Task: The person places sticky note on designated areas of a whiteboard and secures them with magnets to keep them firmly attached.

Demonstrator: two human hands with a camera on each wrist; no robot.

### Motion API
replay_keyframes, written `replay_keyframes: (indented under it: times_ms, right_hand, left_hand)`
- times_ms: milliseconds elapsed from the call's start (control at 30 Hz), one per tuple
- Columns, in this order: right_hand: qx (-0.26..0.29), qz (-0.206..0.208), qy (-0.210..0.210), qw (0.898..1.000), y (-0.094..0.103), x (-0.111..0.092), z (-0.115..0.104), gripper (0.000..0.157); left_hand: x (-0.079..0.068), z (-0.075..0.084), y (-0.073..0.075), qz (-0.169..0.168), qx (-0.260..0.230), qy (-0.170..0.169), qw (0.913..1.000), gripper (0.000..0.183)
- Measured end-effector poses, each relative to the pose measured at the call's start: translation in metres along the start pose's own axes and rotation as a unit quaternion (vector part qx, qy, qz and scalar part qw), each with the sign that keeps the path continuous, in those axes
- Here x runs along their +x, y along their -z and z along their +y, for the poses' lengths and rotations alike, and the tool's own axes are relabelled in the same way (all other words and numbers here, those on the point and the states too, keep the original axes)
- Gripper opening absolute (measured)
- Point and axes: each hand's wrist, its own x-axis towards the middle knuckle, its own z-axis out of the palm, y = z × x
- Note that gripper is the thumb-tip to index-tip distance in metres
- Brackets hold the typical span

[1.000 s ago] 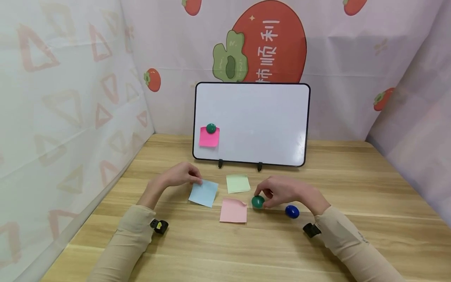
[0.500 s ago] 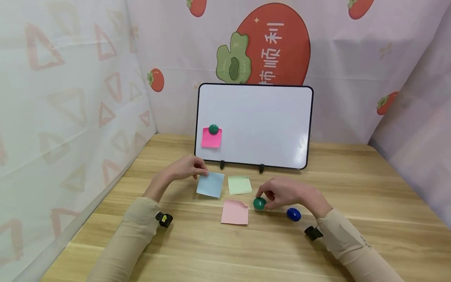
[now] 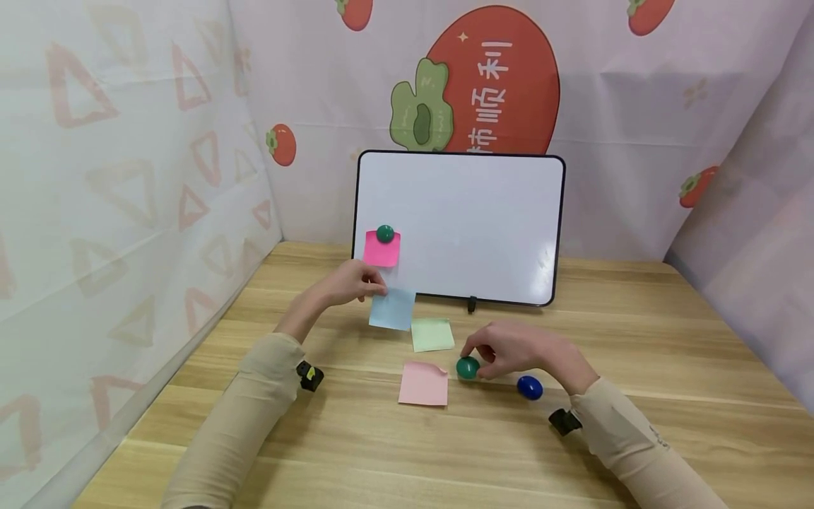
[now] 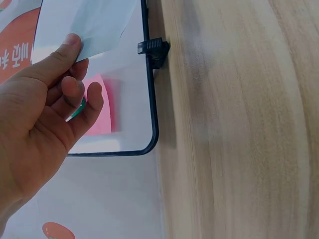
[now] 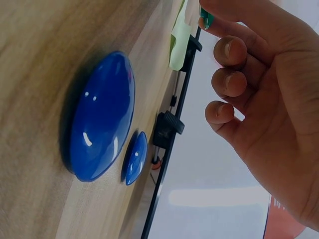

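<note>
My left hand (image 3: 351, 283) pinches a light blue sticky note (image 3: 393, 309) by its upper left corner, in front of the whiteboard's (image 3: 470, 226) lower edge. In the left wrist view, thumb and forefinger grip the note's (image 4: 102, 30) corner. A hot pink sticky note (image 3: 381, 253) hangs on the board under a green magnet (image 3: 384, 234). Over the table, my right hand (image 3: 515, 348) pinches a second green magnet (image 3: 467, 367). Beside that hand lies a blue magnet (image 3: 530, 387); the right wrist view shows another, farther blue magnet (image 5: 136, 158).
On the wooden table (image 3: 496, 452) lie a pale green sticky note (image 3: 432, 334) and a light pink sticky note (image 3: 423, 384) with a curled corner. The whiteboard stands on black clips (image 3: 472, 305). Printed cloth (image 3: 623, 113) encloses the back and sides.
My left hand has lifted the light blue sticky note up and to the right, toward the whiteboard. The right hand has stayed at the green magnet. The head view has shifted slightly.
</note>
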Motion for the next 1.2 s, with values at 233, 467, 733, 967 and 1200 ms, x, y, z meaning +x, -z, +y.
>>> replay_keyframes:
  times_ms: [233, 467, 733, 967, 1200]
  right_hand:
    - [0.001, -0.001, -0.001, 1.000, 0.000, -0.001, 0.002, 0.030]
    - [-0.003, 0.002, 0.001, 1.000, -0.001, -0.002, 0.004, 0.029]
    - [-0.003, 0.001, -0.005, 1.000, -0.002, -0.003, 0.006, 0.029]
    - [-0.002, 0.000, -0.002, 1.000, -0.003, 0.000, 0.007, 0.029]
    - [0.004, -0.003, -0.008, 1.000, -0.004, 0.002, 0.006, 0.029]
  left_hand:
    - [0.021, 0.006, 0.000, 0.025, 0.021, -0.012, 0.9994, 0.012]
    - [0.041, 0.016, 0.005, 0.066, 0.028, -0.018, 0.9973, 0.013]
    - [0.063, 0.024, 0.010, 0.097, 0.040, -0.034, 0.9938, 0.015]
    - [0.073, 0.022, 0.007, 0.124, 0.028, -0.037, 0.9912, 0.014]
    - [0.082, 0.018, -0.002, 0.178, 0.009, -0.050, 0.9827, 0.018]
